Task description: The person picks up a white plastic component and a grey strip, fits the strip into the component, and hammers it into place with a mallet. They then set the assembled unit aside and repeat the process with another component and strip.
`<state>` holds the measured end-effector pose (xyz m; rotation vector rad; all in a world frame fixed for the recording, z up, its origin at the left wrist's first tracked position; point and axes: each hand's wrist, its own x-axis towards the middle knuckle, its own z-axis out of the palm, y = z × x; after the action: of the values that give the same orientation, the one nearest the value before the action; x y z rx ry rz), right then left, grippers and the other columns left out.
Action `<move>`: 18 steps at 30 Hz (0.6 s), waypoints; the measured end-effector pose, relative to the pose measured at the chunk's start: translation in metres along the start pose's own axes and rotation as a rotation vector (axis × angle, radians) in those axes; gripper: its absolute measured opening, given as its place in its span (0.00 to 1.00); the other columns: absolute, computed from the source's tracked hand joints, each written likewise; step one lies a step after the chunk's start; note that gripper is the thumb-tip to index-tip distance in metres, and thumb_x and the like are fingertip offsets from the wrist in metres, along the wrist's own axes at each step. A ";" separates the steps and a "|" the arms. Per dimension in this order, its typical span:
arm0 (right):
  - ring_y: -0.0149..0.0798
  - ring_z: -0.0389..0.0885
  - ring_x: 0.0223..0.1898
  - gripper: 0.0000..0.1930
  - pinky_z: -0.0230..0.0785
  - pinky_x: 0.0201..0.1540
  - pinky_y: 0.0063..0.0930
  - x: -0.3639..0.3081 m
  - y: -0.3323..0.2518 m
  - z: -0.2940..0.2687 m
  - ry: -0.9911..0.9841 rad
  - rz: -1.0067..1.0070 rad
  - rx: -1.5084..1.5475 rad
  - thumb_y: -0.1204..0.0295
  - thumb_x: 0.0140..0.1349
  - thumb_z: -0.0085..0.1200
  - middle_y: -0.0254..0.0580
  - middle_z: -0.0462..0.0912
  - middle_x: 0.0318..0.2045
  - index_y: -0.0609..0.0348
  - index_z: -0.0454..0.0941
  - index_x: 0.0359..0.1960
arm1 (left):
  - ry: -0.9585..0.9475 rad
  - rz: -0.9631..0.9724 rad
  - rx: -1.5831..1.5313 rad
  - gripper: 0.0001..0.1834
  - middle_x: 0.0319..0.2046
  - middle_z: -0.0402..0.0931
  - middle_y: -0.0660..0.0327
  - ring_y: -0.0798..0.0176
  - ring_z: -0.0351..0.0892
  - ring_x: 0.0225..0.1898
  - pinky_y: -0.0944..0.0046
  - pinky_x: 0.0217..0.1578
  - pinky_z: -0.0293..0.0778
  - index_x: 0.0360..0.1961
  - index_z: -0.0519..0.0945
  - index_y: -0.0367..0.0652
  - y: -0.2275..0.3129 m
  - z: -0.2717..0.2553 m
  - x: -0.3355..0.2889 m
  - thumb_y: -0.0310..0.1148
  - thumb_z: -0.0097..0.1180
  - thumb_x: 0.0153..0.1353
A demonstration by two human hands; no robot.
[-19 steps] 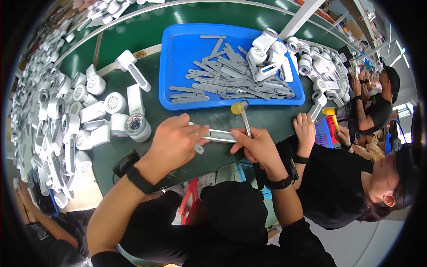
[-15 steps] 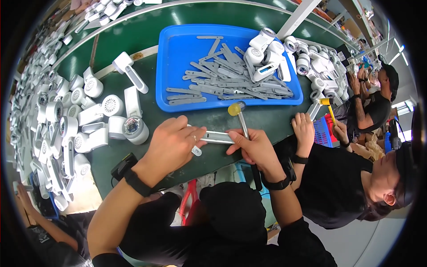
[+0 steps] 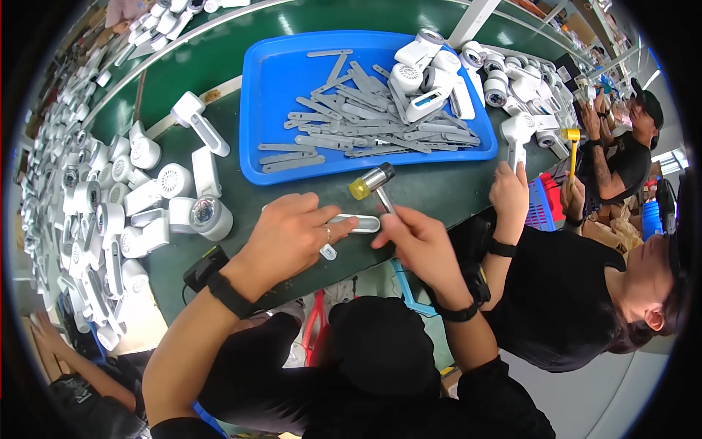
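Note:
My left hand (image 3: 285,238) is closed around a white handheld device, and its long handle (image 3: 363,224) with a grey inset sticks out to the right of the fingers. A small pale tab (image 3: 328,252) shows below those fingers; most of the device is hidden under the hand. My right hand (image 3: 423,247) grips a mallet (image 3: 371,181) by its metal shaft. The mallet's head, yellow at one end and black at the other, stands above the handle without touching it. My right fingertips are just off the handle's right end.
Beyond my hands lies a blue tray (image 3: 251,110) with many grey strips (image 3: 351,121) and several white devices. White devices (image 3: 175,179) crowd the left; more are piled right of the tray. A co-worker's hand (image 3: 510,192) holds a white device at right, near a yellow hammer (image 3: 571,146).
My right fingers have come off the handle's end and now grip the mallet, whose head has swung left. The co-worker's hand at right has lifted a white device.

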<state>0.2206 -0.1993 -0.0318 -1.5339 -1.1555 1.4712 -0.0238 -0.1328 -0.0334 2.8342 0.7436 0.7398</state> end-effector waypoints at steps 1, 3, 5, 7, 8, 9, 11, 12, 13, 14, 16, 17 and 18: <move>0.16 0.66 0.21 0.21 0.59 0.23 0.14 -0.008 0.004 -0.004 0.003 -0.001 0.001 0.62 0.79 0.53 0.31 0.87 0.30 0.63 0.79 0.65 | 0.002 0.005 0.009 0.18 0.39 0.85 0.73 0.64 0.72 0.29 0.62 0.31 0.73 0.46 0.90 0.52 0.000 0.000 0.000 0.31 0.73 0.52; 0.16 0.65 0.21 0.21 0.59 0.24 0.13 -0.027 0.011 -0.012 0.194 -0.143 -0.025 0.64 0.81 0.49 0.29 0.85 0.31 0.61 0.77 0.68 | 0.008 0.009 0.015 0.18 0.39 0.85 0.73 0.64 0.72 0.29 0.62 0.30 0.73 0.46 0.90 0.52 0.000 -0.004 0.002 0.30 0.73 0.52; 0.20 0.68 0.22 0.20 0.61 0.26 0.17 -0.040 0.016 -0.013 0.254 -0.283 -0.202 0.68 0.80 0.50 0.32 0.84 0.30 0.62 0.77 0.68 | 0.015 0.017 0.021 0.18 0.39 0.85 0.73 0.63 0.71 0.28 0.62 0.29 0.73 0.46 0.90 0.52 0.001 -0.004 0.003 0.30 0.73 0.52; 0.39 0.79 0.24 0.18 0.73 0.30 0.30 -0.050 0.017 -0.013 0.372 -0.507 -0.604 0.74 0.75 0.56 0.46 0.83 0.28 0.62 0.80 0.63 | 0.014 0.007 0.008 0.17 0.39 0.86 0.72 0.64 0.72 0.28 0.62 0.28 0.72 0.45 0.91 0.51 0.002 -0.002 0.003 0.29 0.73 0.52; 0.47 0.78 0.23 0.18 0.72 0.29 0.34 -0.054 0.015 -0.009 0.413 -0.572 -0.659 0.76 0.71 0.59 0.49 0.81 0.27 0.61 0.82 0.62 | 0.009 0.009 0.007 0.17 0.39 0.86 0.72 0.64 0.72 0.28 0.62 0.28 0.72 0.45 0.91 0.51 0.001 -0.002 0.002 0.29 0.73 0.52; 0.47 0.78 0.23 0.18 0.72 0.29 0.34 -0.058 0.009 -0.007 0.414 -0.569 -0.655 0.76 0.71 0.59 0.49 0.81 0.27 0.61 0.82 0.62 | 0.023 0.010 0.012 0.17 0.39 0.86 0.72 0.64 0.72 0.28 0.62 0.28 0.73 0.45 0.91 0.50 0.001 -0.002 0.001 0.29 0.73 0.51; 0.46 0.78 0.22 0.18 0.70 0.27 0.37 -0.065 0.000 -0.004 0.482 -0.530 -0.710 0.75 0.71 0.59 0.46 0.78 0.24 0.59 0.82 0.61 | 0.036 0.013 0.016 0.17 0.39 0.87 0.72 0.64 0.72 0.28 0.62 0.28 0.73 0.44 0.91 0.50 0.000 -0.001 0.001 0.28 0.74 0.51; 0.46 0.78 0.22 0.18 0.70 0.27 0.37 -0.063 0.006 -0.004 0.484 -0.528 -0.710 0.75 0.71 0.59 0.46 0.78 0.24 0.59 0.82 0.61 | 0.038 0.015 0.010 0.17 0.39 0.87 0.71 0.63 0.71 0.28 0.62 0.28 0.73 0.44 0.91 0.50 0.001 0.000 0.002 0.28 0.74 0.50; 0.46 0.77 0.21 0.18 0.70 0.27 0.38 -0.058 0.017 -0.004 0.475 -0.577 -0.745 0.75 0.70 0.60 0.45 0.77 0.23 0.59 0.83 0.61 | 0.040 0.017 0.003 0.18 0.39 0.87 0.71 0.63 0.71 0.27 0.62 0.28 0.73 0.44 0.91 0.50 0.001 0.001 0.003 0.27 0.74 0.49; 0.46 0.76 0.21 0.18 0.69 0.26 0.39 -0.054 0.020 -0.004 0.464 -0.628 -0.778 0.76 0.69 0.61 0.44 0.76 0.23 0.58 0.83 0.60 | 0.039 0.017 0.003 0.18 0.39 0.87 0.71 0.63 0.71 0.27 0.62 0.28 0.73 0.44 0.91 0.50 0.000 0.001 0.004 0.27 0.74 0.49; 0.46 0.77 0.21 0.18 0.69 0.26 0.39 -0.056 0.012 -0.007 0.427 -0.591 -0.876 0.75 0.69 0.61 0.44 0.76 0.23 0.57 0.83 0.61 | 0.035 0.015 0.005 0.18 0.39 0.87 0.71 0.63 0.71 0.27 0.62 0.28 0.73 0.44 0.91 0.50 0.000 0.000 0.004 0.27 0.74 0.49; 0.46 0.77 0.21 0.19 0.70 0.26 0.39 -0.057 0.006 -0.008 0.389 -0.554 -0.972 0.74 0.69 0.62 0.43 0.76 0.23 0.56 0.83 0.61 | 0.036 0.015 0.006 0.18 0.39 0.87 0.71 0.63 0.71 0.27 0.62 0.28 0.73 0.44 0.91 0.50 0.000 0.000 0.003 0.27 0.74 0.49; 0.46 0.78 0.22 0.19 0.70 0.26 0.40 -0.059 0.000 -0.009 0.427 -0.584 -0.938 0.72 0.68 0.62 0.43 0.76 0.23 0.55 0.83 0.61 | 0.028 0.011 0.009 0.18 0.39 0.87 0.71 0.63 0.71 0.27 0.62 0.28 0.73 0.44 0.92 0.50 0.000 -0.001 0.002 0.27 0.74 0.50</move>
<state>0.2326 -0.2537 -0.0098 -1.7178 -1.9171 0.1553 -0.0226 -0.1317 -0.0311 2.8434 0.7378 0.7817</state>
